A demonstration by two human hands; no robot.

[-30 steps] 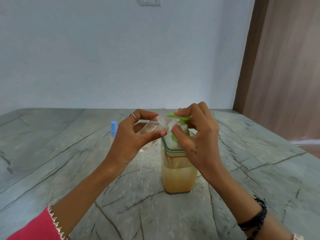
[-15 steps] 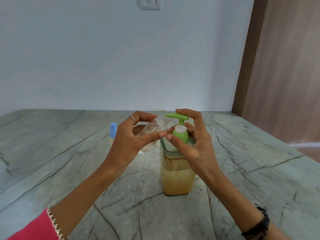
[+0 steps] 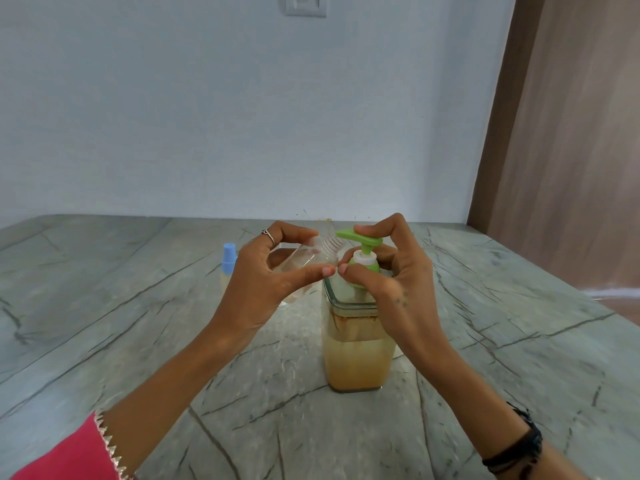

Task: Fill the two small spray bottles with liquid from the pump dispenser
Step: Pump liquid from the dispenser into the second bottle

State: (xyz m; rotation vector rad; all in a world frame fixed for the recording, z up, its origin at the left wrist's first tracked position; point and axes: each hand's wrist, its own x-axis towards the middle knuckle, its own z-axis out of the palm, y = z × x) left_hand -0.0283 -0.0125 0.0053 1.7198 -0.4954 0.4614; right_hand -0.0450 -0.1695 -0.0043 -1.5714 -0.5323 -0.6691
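Note:
A square clear pump dispenser (image 3: 356, 362) with amber liquid stands on the counter, topped by a green pump head (image 3: 360, 239). My right hand (image 3: 391, 282) wraps the pump, fingers lying on the green lever and thumb at its collar. My left hand (image 3: 266, 278) holds a small clear spray bottle (image 3: 311, 259) tilted, its open threaded neck right at the spout tip. A second small bottle with a blue cap (image 3: 228, 259) stands behind my left hand, mostly hidden.
The grey veined stone counter (image 3: 104, 306) runs back to a pale wall. A brown wooden panel (image 3: 571, 150) rises at the right. A wall switch plate (image 3: 304, 5) sits high on the wall.
The green pump head has risen from its pressed position a second ago. My right fingers lifted with it. The tilted bottle stays at the spout.

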